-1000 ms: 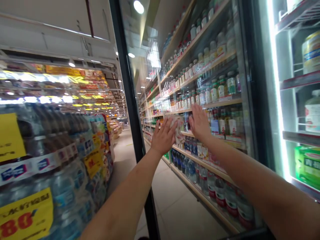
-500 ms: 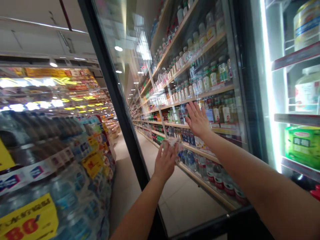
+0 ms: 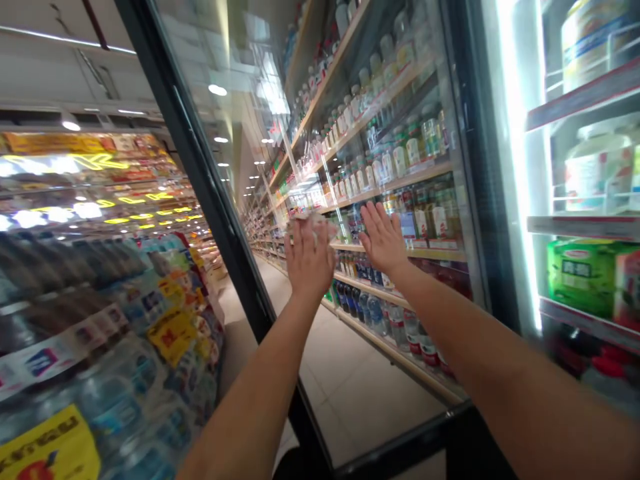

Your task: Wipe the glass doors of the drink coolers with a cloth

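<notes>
A glass door with a dark frame stands swung out in front of me. Against its pane my left hand presses a crumpled pale cloth, its fingers lying over it. Most of the cloth is hidden behind the hand; its upper edge shows above the fingertips. To the right, my right hand rests flat on the same glass, fingers spread, holding nothing. Rows of bottles show in the pane behind both hands.
On the right, a lit cooler shelf holds white jugs and a green pack. Stacked bottled water with yellow price signs lines the left. A tiled aisle floor runs between.
My left hand has slid the cloth up and slightly left over the glass. The right hand stays flat in about the same place on the door. My view has turned slightly right.
</notes>
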Demonstrator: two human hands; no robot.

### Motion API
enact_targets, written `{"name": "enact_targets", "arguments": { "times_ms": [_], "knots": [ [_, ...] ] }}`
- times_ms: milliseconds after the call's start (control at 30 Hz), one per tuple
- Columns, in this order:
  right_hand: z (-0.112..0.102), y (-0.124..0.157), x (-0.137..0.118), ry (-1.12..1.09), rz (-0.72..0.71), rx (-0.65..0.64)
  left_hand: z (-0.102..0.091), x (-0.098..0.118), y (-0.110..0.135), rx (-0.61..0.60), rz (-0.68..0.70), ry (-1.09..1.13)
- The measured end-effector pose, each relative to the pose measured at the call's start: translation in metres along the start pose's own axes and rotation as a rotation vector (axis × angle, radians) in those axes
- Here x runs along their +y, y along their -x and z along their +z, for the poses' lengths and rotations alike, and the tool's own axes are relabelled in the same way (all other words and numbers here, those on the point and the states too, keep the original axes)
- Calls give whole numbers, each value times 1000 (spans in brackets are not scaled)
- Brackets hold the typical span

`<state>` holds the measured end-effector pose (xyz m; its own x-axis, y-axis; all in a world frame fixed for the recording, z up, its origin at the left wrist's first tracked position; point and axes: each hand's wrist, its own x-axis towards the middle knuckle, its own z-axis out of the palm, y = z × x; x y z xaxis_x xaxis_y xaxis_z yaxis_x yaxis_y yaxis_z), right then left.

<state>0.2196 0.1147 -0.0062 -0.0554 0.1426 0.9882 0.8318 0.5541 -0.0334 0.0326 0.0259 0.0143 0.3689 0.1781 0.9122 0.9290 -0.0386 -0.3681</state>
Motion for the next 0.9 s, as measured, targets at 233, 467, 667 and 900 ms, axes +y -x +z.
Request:
{"name": "enact_targets", "arguments": {
  "times_ms": [233, 467, 667, 900],
  "knots": [
    [-3, 0, 0, -10, 3, -18, 6, 14, 10, -187, 506, 54],
    [0, -1, 2, -2, -4, -39, 3, -6, -18, -11, 141, -37],
    [-5, 0, 4, 3, -17, -67, 0, -13, -8, -195, 632, 26],
    [-7, 1, 6, 3, -24, -100, -9, -22, -26, -97, 202, -16]
  ]
}}
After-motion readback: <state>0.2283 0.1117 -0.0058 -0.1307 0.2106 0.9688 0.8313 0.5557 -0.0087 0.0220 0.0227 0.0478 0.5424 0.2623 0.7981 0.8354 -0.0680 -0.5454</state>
